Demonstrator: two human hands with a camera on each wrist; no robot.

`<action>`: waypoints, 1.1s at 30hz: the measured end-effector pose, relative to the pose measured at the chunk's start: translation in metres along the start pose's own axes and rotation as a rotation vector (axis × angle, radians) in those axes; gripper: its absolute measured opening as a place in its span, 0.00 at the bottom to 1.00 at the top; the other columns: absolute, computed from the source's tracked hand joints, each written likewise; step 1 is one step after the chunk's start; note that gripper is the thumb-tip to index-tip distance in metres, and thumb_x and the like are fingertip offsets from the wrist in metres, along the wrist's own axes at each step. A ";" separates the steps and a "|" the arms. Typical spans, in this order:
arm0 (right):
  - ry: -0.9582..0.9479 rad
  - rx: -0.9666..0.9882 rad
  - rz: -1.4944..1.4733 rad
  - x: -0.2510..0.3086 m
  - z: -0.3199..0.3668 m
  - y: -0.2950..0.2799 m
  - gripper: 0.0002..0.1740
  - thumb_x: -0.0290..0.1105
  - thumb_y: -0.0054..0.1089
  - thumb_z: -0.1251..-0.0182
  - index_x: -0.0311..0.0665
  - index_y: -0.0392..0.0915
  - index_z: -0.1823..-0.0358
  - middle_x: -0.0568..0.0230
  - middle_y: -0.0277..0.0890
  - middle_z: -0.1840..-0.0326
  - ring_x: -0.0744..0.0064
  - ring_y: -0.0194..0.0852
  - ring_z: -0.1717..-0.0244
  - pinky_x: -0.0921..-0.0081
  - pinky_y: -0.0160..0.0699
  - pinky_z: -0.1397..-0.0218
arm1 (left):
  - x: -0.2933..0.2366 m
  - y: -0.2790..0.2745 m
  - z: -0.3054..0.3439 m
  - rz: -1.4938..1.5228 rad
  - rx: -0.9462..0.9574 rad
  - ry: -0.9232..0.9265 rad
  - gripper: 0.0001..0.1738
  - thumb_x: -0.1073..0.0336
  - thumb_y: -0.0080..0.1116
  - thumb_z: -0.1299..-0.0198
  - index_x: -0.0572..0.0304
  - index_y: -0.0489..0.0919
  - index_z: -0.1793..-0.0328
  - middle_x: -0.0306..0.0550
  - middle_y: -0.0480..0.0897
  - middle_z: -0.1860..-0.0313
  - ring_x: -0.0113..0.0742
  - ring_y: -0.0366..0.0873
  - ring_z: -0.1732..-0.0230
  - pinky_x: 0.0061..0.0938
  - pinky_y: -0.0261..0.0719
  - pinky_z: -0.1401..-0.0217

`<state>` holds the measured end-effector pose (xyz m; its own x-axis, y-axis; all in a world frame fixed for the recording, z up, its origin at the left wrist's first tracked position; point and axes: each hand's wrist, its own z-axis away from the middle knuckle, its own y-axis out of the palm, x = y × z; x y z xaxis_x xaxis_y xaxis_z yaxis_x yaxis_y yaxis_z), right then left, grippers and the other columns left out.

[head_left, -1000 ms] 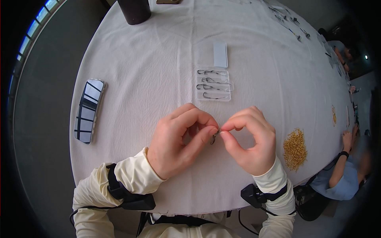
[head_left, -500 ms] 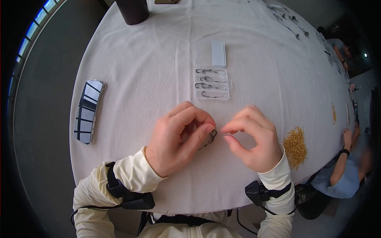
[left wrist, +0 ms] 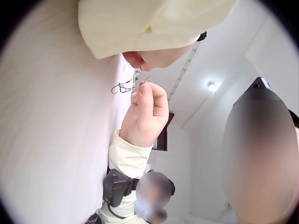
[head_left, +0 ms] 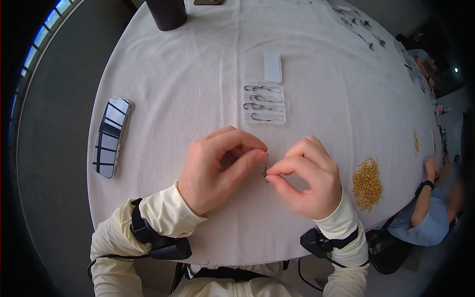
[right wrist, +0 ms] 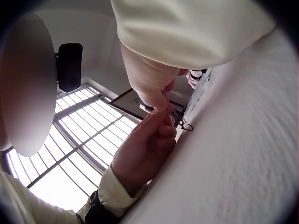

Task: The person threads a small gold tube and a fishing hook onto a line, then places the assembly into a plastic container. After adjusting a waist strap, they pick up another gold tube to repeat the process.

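Observation:
Between my two hands hang several small dark fishing hooks (head_left: 265,174), bunched together. My left hand (head_left: 213,163) pinches their upper end between thumb and index finger, where a tiny gold-coloured piece shows at the fingertips. Lower down, my right hand (head_left: 309,180) pinches the dark part with its thumb and index finger. In the left wrist view the curved hooks (left wrist: 122,87) stick out past the right fingertips, above the cloth. A dark hook bend (right wrist: 186,125) shows beyond the left fingers in the right wrist view; the rest is hidden by the fingers.
Ahead stands an open clear compartment box (head_left: 264,122) with dark hooks in its rows. A pile of small gold-coloured metal pieces (head_left: 367,184) lies at the right. A phone (head_left: 112,138) lies at the left, a dark cup (head_left: 167,15) at the back. Another person's arm (head_left: 423,198) is at far right.
The right hand moved off from the hooks, then came back and pinched them lower down. The hooks, bunched at the left fingertips before, now stretch downward between both hands.

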<state>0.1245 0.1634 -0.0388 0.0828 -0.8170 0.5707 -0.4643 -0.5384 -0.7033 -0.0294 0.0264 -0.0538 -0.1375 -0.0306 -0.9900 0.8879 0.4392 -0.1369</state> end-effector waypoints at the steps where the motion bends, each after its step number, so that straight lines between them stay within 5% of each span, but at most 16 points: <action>1: 0.105 -0.077 -0.041 0.001 0.001 -0.001 0.11 0.21 0.73 0.52 0.41 0.79 0.71 0.70 0.70 0.72 0.69 0.67 0.71 0.71 0.65 0.64 | 0.000 0.000 0.000 0.000 0.000 -0.001 0.05 0.73 0.61 0.32 0.67 0.83 0.55 0.41 0.83 0.63 0.22 0.77 0.64 0.18 0.74 0.62; 9: 0.206 -0.142 0.012 0.000 0.002 -0.003 0.09 0.20 0.71 0.51 0.39 0.79 0.72 0.68 0.70 0.73 0.71 0.67 0.74 0.75 0.68 0.67 | -0.003 0.002 0.001 0.155 -0.022 -0.090 0.06 0.71 0.60 0.31 0.67 0.83 0.53 0.39 0.84 0.63 0.19 0.74 0.66 0.17 0.72 0.63; 14: 0.420 -0.265 -0.431 -0.004 0.005 -0.013 0.05 0.20 0.68 0.44 0.37 0.80 0.70 0.70 0.73 0.70 0.79 0.65 0.72 0.79 0.66 0.64 | -0.003 0.002 0.001 0.138 -0.035 -0.081 0.06 0.71 0.60 0.30 0.67 0.83 0.53 0.38 0.84 0.64 0.19 0.73 0.66 0.17 0.72 0.64; 19: 0.420 -0.275 -0.335 -0.008 0.004 -0.015 0.04 0.19 0.67 0.43 0.36 0.81 0.68 0.70 0.73 0.70 0.81 0.66 0.71 0.81 0.67 0.63 | -0.002 0.001 0.000 0.131 -0.036 -0.068 0.06 0.72 0.61 0.31 0.68 0.83 0.53 0.40 0.84 0.62 0.21 0.77 0.65 0.18 0.76 0.62; 24: 0.297 -0.183 -0.104 -0.007 0.000 -0.007 0.05 0.20 0.68 0.45 0.38 0.83 0.68 0.69 0.76 0.71 0.75 0.73 0.71 0.77 0.69 0.69 | -0.004 -0.007 -0.004 -0.424 0.078 0.203 0.09 0.76 0.64 0.40 0.67 0.82 0.53 0.48 0.83 0.61 0.34 0.86 0.65 0.26 0.85 0.61; 27: 0.273 -0.111 -0.083 -0.008 0.000 -0.006 0.05 0.20 0.68 0.44 0.38 0.82 0.68 0.68 0.76 0.71 0.74 0.73 0.71 0.77 0.70 0.68 | -0.007 -0.005 -0.002 -0.573 0.015 0.306 0.09 0.76 0.65 0.42 0.65 0.82 0.55 0.48 0.80 0.62 0.37 0.84 0.72 0.28 0.84 0.67; 33: 0.328 -0.131 -0.055 -0.012 0.002 -0.009 0.04 0.20 0.66 0.43 0.36 0.80 0.68 0.65 0.77 0.72 0.71 0.73 0.72 0.76 0.71 0.68 | -0.006 -0.010 -0.001 -0.765 0.074 0.389 0.06 0.76 0.63 0.44 0.63 0.80 0.60 0.47 0.77 0.64 0.45 0.79 0.69 0.35 0.80 0.65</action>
<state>0.1294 0.1777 -0.0407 -0.1671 -0.6662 0.7268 -0.5782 -0.5309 -0.6195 -0.0378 0.0230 -0.0463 -0.8382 0.0215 -0.5450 0.5144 0.3631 -0.7769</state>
